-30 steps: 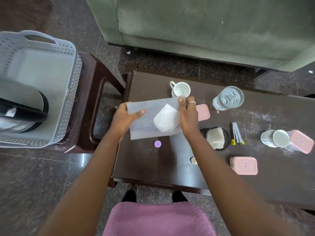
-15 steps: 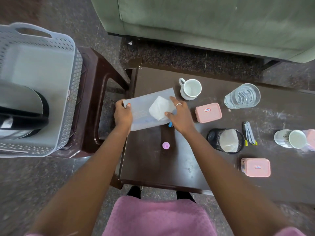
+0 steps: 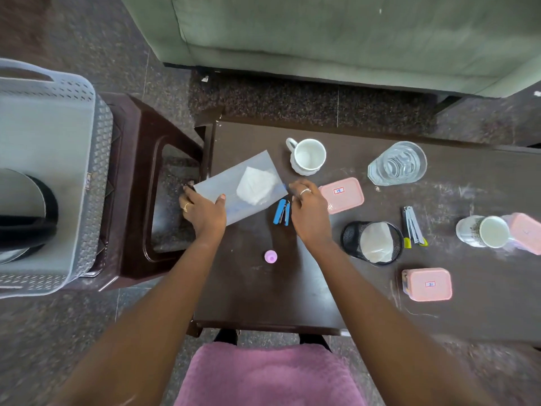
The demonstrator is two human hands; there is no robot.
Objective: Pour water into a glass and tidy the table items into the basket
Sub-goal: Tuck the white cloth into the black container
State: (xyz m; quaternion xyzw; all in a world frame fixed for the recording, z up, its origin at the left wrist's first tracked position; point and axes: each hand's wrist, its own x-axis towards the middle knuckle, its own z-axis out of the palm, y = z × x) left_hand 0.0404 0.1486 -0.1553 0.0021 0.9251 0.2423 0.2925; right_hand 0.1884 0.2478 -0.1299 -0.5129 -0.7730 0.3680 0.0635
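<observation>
While in left hand, pouch lengthwise far-rightward.

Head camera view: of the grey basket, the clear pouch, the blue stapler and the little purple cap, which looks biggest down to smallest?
1. grey basket, nearer the camera and partly cut off by the frame, yet plainly largest
2. clear pouch
3. blue stapler
4. purple cap
</observation>
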